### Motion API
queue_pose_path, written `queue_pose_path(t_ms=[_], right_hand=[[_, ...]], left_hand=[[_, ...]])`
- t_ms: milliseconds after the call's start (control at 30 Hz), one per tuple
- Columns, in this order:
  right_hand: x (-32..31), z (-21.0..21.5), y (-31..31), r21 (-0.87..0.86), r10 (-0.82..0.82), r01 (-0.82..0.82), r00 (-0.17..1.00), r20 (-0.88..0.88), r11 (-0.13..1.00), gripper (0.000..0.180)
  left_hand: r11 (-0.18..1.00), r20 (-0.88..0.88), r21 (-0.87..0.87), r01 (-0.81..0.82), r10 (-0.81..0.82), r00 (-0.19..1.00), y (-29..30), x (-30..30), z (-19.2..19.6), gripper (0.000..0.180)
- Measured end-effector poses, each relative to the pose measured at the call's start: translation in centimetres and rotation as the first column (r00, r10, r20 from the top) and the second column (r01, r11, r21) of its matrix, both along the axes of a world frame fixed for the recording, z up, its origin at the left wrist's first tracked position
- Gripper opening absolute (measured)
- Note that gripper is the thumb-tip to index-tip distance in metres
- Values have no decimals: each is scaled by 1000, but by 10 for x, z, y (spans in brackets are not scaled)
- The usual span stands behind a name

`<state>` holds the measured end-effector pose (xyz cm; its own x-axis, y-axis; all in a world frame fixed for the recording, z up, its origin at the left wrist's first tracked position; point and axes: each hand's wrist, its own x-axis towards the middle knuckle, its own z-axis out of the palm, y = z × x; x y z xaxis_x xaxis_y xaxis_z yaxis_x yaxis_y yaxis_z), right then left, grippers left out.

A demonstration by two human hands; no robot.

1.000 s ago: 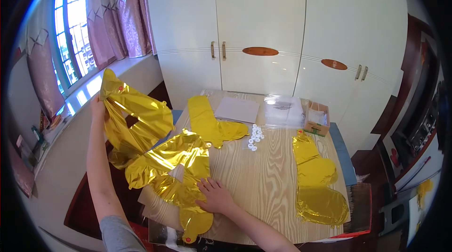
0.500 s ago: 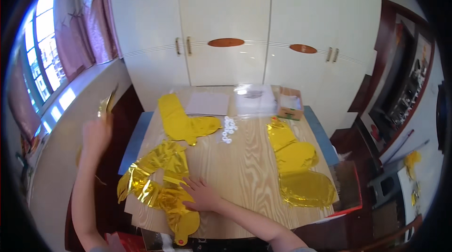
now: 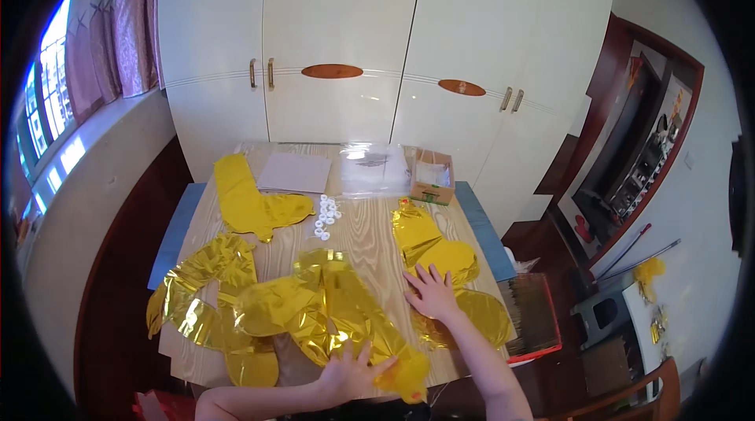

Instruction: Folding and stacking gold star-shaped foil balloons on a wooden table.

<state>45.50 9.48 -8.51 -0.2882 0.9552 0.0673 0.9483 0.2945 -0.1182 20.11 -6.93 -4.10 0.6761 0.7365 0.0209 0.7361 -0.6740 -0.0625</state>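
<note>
Several flat gold foil balloons lie on a light wooden table (image 3: 370,236). My left hand (image 3: 350,374) rests with spread fingers on the near end of a crumpled gold balloon (image 3: 330,307) lying across the middle of the table. My right hand (image 3: 431,291) lies flat, fingers apart, on a stack of gold balloons (image 3: 429,244) at the right side. Another heap of gold balloons (image 3: 200,295) is at the left edge. One more gold balloon (image 3: 248,201) lies at the far left. Neither hand grips anything.
Small white round pieces (image 3: 325,216) sit mid-table. At the far edge are a pale sheet (image 3: 295,171), a clear plastic bag (image 3: 373,169) and a small cardboard box (image 3: 432,177). White cupboards (image 3: 346,43) stand behind. A red-rimmed tray (image 3: 535,319) is to the right.
My left hand, raised near the window with a gold balloon, has come down onto the table. A balloon now lies across the middle. My right hand moved from the front left to the right stack.
</note>
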Motion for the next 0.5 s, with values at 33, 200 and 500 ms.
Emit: queue_pose_path(t_ms=[33,200,500], right_hand=[[-4,-4,1,-3,0,0,1000,-9,1000,60],[14,-6,14,26,-53,53,999,3,998,58],[-9,25,-41,32,198,-195,976,-93,980,65]], left_hand=[[1000,5,-10,-6,6,1000,-3,6,0,59],[982,59,-183,37,-27,998,-1,27,12,78],[970,190,-229,-85,130,973,65,-85,64,80]])
